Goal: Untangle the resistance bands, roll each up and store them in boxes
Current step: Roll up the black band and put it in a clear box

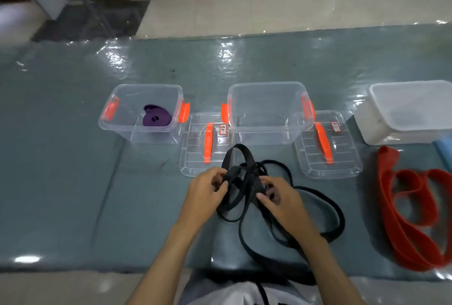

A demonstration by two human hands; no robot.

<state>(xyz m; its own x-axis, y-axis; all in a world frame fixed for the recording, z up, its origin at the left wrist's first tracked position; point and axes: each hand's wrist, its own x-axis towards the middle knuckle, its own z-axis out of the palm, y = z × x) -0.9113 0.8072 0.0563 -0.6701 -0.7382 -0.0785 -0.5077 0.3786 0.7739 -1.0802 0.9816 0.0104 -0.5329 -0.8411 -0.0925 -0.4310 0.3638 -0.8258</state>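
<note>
Over the mat, left hand (208,188) and right hand (281,198) fingers pinching black band (247,177)

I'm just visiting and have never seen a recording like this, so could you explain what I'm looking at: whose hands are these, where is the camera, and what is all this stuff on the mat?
There is no machine here. A person wears a camera on the head, so this single picture looks forward and down at their own hands.

The left hand and right hand both grip a tangled black resistance band, whose loops spread over the blue-grey mat.

Behind it stand two clear boxes with orange latches. The left box holds a rolled purple band; the middle box looks empty. Their lids lie flat beside them. Further right is a white box, and a loose red band lies in front of it.
</note>
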